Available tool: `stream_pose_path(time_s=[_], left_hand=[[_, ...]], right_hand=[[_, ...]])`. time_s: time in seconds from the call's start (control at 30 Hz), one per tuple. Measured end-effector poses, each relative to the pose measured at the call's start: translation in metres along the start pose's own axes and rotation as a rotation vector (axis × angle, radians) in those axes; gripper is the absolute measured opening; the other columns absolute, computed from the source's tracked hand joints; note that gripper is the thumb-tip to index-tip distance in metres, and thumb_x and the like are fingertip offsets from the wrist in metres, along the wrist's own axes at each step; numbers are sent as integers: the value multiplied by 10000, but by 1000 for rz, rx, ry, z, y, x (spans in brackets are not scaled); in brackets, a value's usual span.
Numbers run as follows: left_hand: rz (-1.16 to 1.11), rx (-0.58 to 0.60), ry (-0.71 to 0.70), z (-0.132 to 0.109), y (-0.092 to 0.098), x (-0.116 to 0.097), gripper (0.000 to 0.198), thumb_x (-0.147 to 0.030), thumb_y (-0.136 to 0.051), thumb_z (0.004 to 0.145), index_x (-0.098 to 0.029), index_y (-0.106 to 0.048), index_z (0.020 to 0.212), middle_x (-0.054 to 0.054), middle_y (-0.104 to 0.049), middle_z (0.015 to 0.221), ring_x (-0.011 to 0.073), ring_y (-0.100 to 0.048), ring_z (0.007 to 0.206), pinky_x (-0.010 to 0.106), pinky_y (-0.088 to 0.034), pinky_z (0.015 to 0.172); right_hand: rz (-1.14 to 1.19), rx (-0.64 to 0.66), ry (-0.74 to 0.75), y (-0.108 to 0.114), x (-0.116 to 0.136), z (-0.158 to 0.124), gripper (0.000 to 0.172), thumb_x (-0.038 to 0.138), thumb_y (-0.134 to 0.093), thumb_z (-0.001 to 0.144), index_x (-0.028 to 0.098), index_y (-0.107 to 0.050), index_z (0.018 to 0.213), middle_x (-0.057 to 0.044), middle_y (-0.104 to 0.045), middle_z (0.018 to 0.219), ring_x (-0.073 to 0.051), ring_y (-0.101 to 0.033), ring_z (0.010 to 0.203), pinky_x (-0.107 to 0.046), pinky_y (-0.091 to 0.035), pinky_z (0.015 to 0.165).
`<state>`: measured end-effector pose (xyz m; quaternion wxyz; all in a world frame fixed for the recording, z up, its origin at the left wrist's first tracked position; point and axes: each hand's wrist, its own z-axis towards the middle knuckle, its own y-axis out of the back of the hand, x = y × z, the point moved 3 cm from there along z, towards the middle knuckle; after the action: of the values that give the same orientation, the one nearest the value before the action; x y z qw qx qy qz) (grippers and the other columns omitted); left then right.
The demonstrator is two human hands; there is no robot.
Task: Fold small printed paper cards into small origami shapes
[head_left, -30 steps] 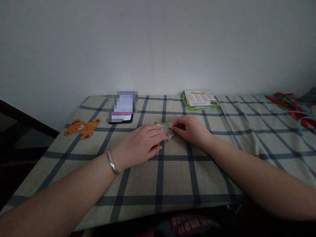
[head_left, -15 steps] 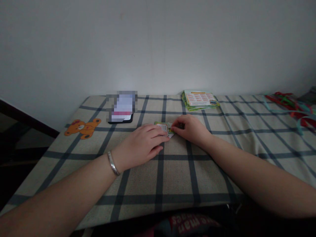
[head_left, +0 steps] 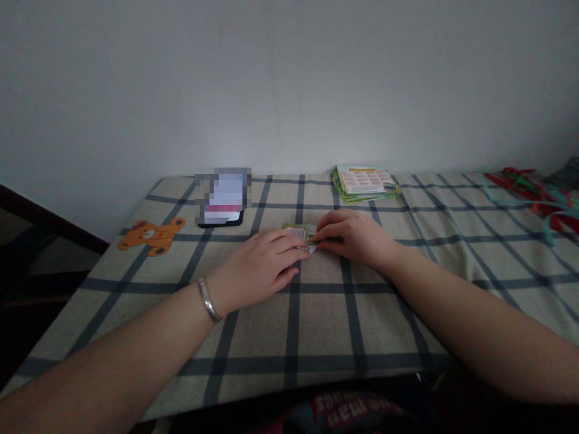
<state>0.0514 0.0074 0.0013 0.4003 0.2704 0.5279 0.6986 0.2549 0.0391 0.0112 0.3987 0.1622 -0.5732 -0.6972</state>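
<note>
A small green and white printed paper (head_left: 295,231) lies on the checked cloth, partly covered by both hands, and looks folded at its right end. My left hand (head_left: 268,260), with a silver bangle at the wrist, rests on the left part of the paper, its fingers stretched out flat. At the right end my right hand (head_left: 348,238) is closed, thumb and fingers pinching the paper's edge. Its fingertips stand close to those of the left hand.
A stack of printed green and white sheets (head_left: 367,181) lies at the back. A phone (head_left: 222,202) with a blurred screen is back left, near an orange bear picture (head_left: 151,235). Red, green and teal ribbons (head_left: 529,196) lie far right. The checked tablecloth (head_left: 262,337) meets a wall.
My right hand has turned slightly and its fingers have come down lower along the paper's right end. The left hand stays in place.
</note>
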Motion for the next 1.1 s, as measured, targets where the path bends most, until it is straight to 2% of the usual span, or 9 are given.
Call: stream_pose_path(time_s=[0.9, 1.1], left_hand=[[-3, -14, -7, -2, -2, 2, 367, -270, -531, 911, -231, -577, 1272, 40, -591, 1318, 226, -475, 1261, 447, -384, 1097], [23, 36, 49, -1, -1, -1, 366, -303, -520, 911, -247, -574, 1269, 20, -586, 1332, 242, -467, 1272, 453, -410, 1065]], right_hand=[[-74, -30, -24, -4, 7, 3, 192, 268, -583, 893, 230, -748, 982, -47, -700, 1037, -197, -603, 945, -338, -454, 864], [-79, -20, -31, -3, 7, 2, 201, 266, -573, 895, 229, -744, 996, -48, -697, 1038, -200, -602, 949, -333, -450, 867]])
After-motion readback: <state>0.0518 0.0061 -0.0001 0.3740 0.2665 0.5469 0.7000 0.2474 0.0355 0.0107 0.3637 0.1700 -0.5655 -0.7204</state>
